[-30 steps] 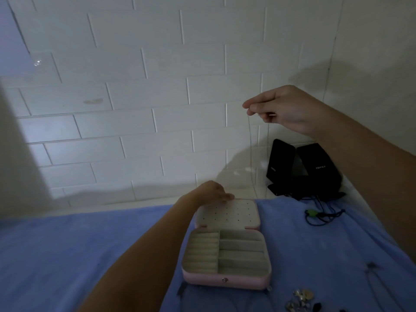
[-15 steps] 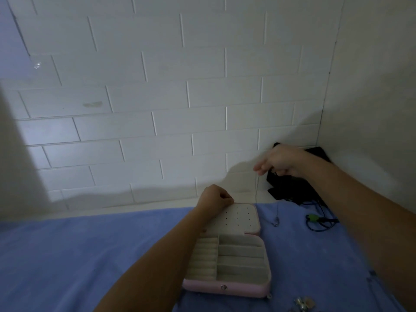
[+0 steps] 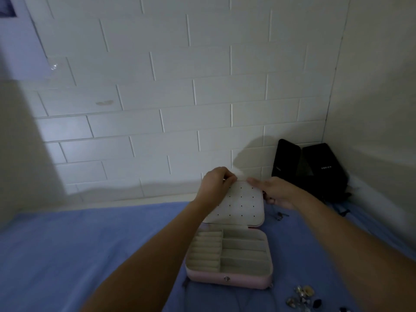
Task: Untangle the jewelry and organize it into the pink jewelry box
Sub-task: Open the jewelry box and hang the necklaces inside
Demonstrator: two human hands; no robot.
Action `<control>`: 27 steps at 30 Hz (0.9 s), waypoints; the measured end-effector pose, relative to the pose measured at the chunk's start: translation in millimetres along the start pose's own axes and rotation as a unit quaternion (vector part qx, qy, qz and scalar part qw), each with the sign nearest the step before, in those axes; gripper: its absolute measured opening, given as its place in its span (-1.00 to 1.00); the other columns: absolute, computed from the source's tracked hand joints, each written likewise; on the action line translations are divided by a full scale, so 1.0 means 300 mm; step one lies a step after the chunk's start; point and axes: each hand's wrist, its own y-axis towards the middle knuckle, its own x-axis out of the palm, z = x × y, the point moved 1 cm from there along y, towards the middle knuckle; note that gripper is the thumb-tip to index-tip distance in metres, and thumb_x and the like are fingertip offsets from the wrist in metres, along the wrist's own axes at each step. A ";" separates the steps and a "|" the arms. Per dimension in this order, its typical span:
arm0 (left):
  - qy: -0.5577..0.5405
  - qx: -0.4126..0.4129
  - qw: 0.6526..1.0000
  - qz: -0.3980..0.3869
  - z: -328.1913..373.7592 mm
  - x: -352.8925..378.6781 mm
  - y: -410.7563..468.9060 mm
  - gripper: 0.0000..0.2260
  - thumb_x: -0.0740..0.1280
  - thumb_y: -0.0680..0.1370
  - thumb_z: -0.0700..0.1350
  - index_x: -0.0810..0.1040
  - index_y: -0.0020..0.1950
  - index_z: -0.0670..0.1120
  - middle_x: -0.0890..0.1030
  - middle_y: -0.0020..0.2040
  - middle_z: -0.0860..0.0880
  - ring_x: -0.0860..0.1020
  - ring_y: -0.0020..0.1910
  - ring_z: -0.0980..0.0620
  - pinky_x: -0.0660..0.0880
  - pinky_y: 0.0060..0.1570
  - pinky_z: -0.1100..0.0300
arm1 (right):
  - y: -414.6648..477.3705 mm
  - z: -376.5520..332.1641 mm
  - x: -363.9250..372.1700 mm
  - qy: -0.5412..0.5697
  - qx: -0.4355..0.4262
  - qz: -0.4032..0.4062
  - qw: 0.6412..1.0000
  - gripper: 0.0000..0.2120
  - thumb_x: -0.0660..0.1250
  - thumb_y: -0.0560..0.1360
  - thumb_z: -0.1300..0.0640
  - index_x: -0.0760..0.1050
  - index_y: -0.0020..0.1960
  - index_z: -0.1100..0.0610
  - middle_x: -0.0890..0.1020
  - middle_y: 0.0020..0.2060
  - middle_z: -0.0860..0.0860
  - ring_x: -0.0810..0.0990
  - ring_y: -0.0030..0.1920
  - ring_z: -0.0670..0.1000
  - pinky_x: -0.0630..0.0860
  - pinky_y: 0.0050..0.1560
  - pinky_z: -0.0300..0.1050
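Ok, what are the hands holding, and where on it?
Left hand grips the jewelry box lid at its top edge; right hand rests at the top right corner. Any chain in its fingers cannot be told.

— What does the box look like on your feed?
— I see the pink jewelry box [image 3: 227,279] lying open on the blue cloth [image 3: 90,244], its snap button facing the camera. The cream base has ring rolls on the left and long slots on the right.
— And the lid?
— The lid [image 3: 238,203] leans back, its cream panel dotted with small holes. The left hand [image 3: 216,183] pinches its top edge.
— Jewelry?
— I make out a small jewelry heap [image 3: 301,297] on the cloth near the box's front right corner, and one small dark piece [image 3: 279,215] just right of the lid, too blurred to name.
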 end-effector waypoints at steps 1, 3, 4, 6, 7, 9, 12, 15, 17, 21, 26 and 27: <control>-0.014 0.010 1.000 0.017 0.005 -0.011 -0.011 -0.85 0.28 0.57 -0.10 0.57 -0.04 -0.17 0.60 0.00 -0.08 0.56 0.01 0.02 0.50 0.03 0.18 | -0.007 -0.007 0.000 0.016 -0.013 -0.002 1.000 -0.57 0.35 0.46 -0.12 0.38 -0.43 0.15 0.37 -0.58 0.01 0.23 -0.57 -0.09 0.15 -0.53 -0.27; -0.049 0.034 0.997 0.047 0.019 -0.033 -0.040 -0.89 0.30 0.56 -0.15 0.57 -0.06 -0.18 0.59 0.00 -0.08 0.57 0.09 0.06 0.51 0.08 0.16 | -0.018 -0.022 -0.001 0.041 -0.038 -0.018 0.998 -0.60 0.35 0.46 -0.10 0.42 -0.41 0.14 0.37 -0.54 -0.01 0.23 -0.50 -0.09 0.12 -0.45 -0.22; -0.058 0.049 0.995 0.062 0.025 -0.043 -0.055 -0.91 0.30 0.56 -0.18 0.57 -0.07 -0.18 0.58 0.01 -0.08 0.56 0.12 0.08 0.52 0.09 0.15 | -0.029 -0.033 -0.001 0.043 -0.041 -0.028 0.998 -0.62 0.37 0.45 -0.09 0.44 -0.39 0.14 0.39 -0.53 -0.02 0.23 -0.48 -0.09 0.12 -0.43 -0.22; -0.057 0.078 0.991 0.089 0.034 -0.061 -0.083 -0.93 0.31 0.55 -0.21 0.57 -0.09 -0.19 0.56 0.01 -0.07 0.56 0.11 0.09 0.53 0.08 0.15 | -0.047 -0.051 -0.004 0.032 -0.032 -0.045 0.998 -0.66 0.43 0.38 -0.11 0.50 -0.33 0.15 0.43 -0.52 -0.05 0.22 -0.46 -0.09 0.13 -0.44 -0.23; -0.052 0.089 0.989 0.103 0.041 -0.071 -0.098 -0.93 0.32 0.54 -0.22 0.58 -0.09 -0.19 0.55 0.02 -0.06 0.56 0.07 0.09 0.53 0.06 0.17 | -0.057 -0.062 -0.006 0.021 -0.026 -0.052 0.998 -0.66 0.45 0.35 -0.12 0.52 -0.30 0.15 0.42 -0.50 -0.05 0.21 -0.46 -0.09 0.14 -0.45 -0.24; -0.038 0.110 0.985 0.125 0.054 -0.089 -0.126 -0.93 0.33 0.53 -0.22 0.59 -0.09 -0.20 0.54 0.03 -0.05 0.55 0.00 0.09 0.52 0.04 0.25 | -0.077 -0.091 -0.006 -0.007 -0.021 -0.051 0.998 -0.67 0.46 0.37 -0.10 0.53 -0.25 0.17 0.40 -0.45 -0.03 0.20 -0.45 -0.10 0.16 -0.47 -0.26; -0.021 0.112 0.987 0.110 0.096 -0.112 -0.171 -0.91 0.33 0.53 -0.19 0.60 -0.07 -0.20 0.52 0.12 -0.04 0.49 0.04 0.13 0.37 0.02 0.52 | -0.100 -0.122 -0.006 -0.095 -0.011 -0.008 0.995 -0.67 0.44 0.41 -0.07 0.48 -0.27 0.18 0.39 -0.47 0.00 0.24 -0.46 -0.08 0.21 -0.47 -0.27; 0.019 0.122 0.988 0.095 0.134 -0.140 -0.233 -0.90 0.37 0.51 -0.14 0.62 -0.11 -0.17 0.52 0.20 -0.06 0.45 0.15 0.04 0.39 0.10 0.35 | -0.114 -0.110 -0.011 -0.178 -0.039 0.016 0.983 -0.66 0.44 0.43 -0.03 0.46 -0.32 0.20 0.35 -0.50 0.01 0.26 -0.47 -0.06 0.24 -0.50 -0.26; 0.020 0.151 0.986 0.071 0.138 -0.166 -0.310 -0.90 0.41 0.47 -0.09 0.63 -0.18 -0.11 0.56 0.12 -0.01 0.47 0.12 0.06 0.40 0.11 0.30 | -0.123 -0.092 -0.013 -0.186 -0.079 0.022 0.979 -0.68 0.44 0.43 0.00 0.51 -0.30 0.24 0.35 -0.50 0.02 0.27 -0.46 -0.05 0.24 -0.50 -0.26; -0.040 0.053 0.997 -0.046 0.107 -0.210 -0.475 -0.89 0.44 0.45 -0.04 0.65 -0.25 -0.02 0.60 -0.05 0.17 0.55 -0.03 0.26 0.38 0.01 0.46 | -0.161 -0.096 -0.004 -0.160 -0.111 0.020 0.981 -0.76 0.47 0.42 0.04 0.57 -0.27 0.21 0.44 -0.45 0.00 0.34 -0.44 -0.08 0.27 -0.47 -0.30; -0.117 -0.081 0.989 0.050 0.007 -0.247 -0.445 -0.90 0.41 0.48 -0.13 0.56 -0.17 0.08 0.60 0.03 0.08 0.53 0.08 0.14 0.42 0.07 0.20 | -0.194 -0.122 0.013 -0.165 -0.128 0.005 0.978 -0.74 0.43 0.44 0.02 0.63 -0.07 0.23 0.52 -0.30 0.06 0.38 -0.34 -0.06 0.30 -0.35 -0.25; -0.102 -0.079 0.991 0.036 -0.003 -0.243 -0.437 -0.89 0.41 0.48 -0.13 0.54 -0.13 0.08 0.58 0.08 0.08 0.50 0.13 0.11 0.39 0.04 0.20 | -0.195 -0.126 0.012 -0.155 -0.128 0.009 0.979 -0.69 0.43 0.44 -0.01 0.63 -0.04 0.25 0.52 -0.27 0.08 0.39 -0.29 -0.02 0.31 -0.31 -0.21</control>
